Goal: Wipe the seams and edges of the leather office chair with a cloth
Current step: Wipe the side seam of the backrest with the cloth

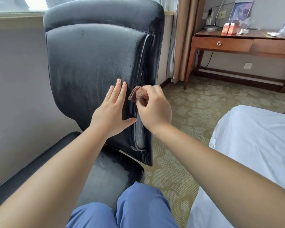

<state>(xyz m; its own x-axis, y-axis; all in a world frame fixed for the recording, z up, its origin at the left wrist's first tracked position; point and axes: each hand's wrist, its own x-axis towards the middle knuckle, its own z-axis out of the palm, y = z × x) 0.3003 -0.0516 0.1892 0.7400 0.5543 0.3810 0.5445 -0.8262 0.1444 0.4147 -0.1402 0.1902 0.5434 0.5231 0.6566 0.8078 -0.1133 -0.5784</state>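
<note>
head view. we saw the black leather office chair [92, 63] filling the frame from 12 o'clock down to centre, backrest upright, seat running toward 7 o'clock. left hand [111, 111] lay flat on the backrest padding, fingers straight and pointing to 12 o'clock, thumb spread toward 3 o'clock, grasping nothing. right hand [152, 109] sat just beside it at 3 o'clock, fingers curled and pinching a bunched brown cloth [139, 95]. the cloth was pressed at the vertical seam [144, 63] along the backrest's right edge, about mid-height. seam gaped slightly, pale piping showing. leather looked streaked. blue trouser knees [135, 209] at 6 o'clock. white bedding [253, 145] at 4 o'clock. wooden desk [237, 43] with drawers at 2 o'clock, red-and-white boxes [229, 28] on top. patterned carpet [204, 104] between.
</note>
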